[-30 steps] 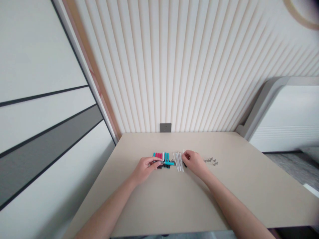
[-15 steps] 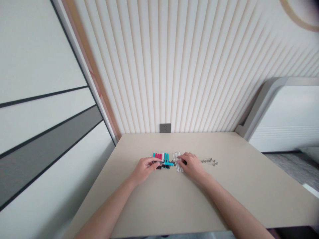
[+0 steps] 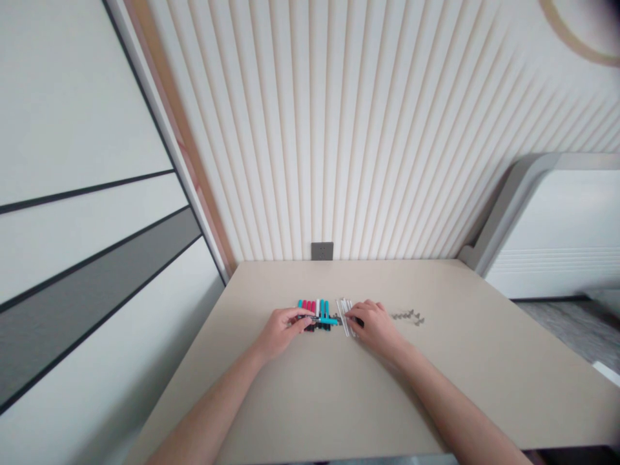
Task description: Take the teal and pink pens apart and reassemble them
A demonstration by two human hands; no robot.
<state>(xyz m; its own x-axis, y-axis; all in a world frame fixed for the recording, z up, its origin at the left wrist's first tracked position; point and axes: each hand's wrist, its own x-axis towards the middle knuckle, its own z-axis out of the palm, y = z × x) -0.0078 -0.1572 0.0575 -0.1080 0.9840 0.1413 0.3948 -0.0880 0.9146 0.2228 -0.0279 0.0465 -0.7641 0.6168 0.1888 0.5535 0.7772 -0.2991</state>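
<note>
My left hand (image 3: pixel 283 330) is closed in a pinch on a pen part (image 3: pixel 329 321) with a bright blue barrel and a darker end, held level over a row of pen parts. That row holds red barrels (image 3: pixel 309 305), a white barrel (image 3: pixel 318 306) and blue barrels (image 3: pixel 324 307), with black pieces (image 3: pixel 310 327) in front of them. Beside it lie several thin white sticks (image 3: pixel 343 318), like pen refills. My right hand (image 3: pixel 372 325) has its fingers curled at these sticks and pinches at one; its fingertips are partly hidden.
Small grey metal pieces (image 3: pixel 411 316) lie in a loose line right of my right hand. The beige table (image 3: pixel 310 394) meets a ribbed wall with a dark socket (image 3: pixel 322 250). A white cabinet (image 3: pixel 97 361) stands at the left, a pale headboard (image 3: pixel 557 219) at the right.
The white sticks have shifted slightly and lie closer to parallel under my right fingers. My left hand keeps the blue pen part nearly in place. The view has tilted a little.
</note>
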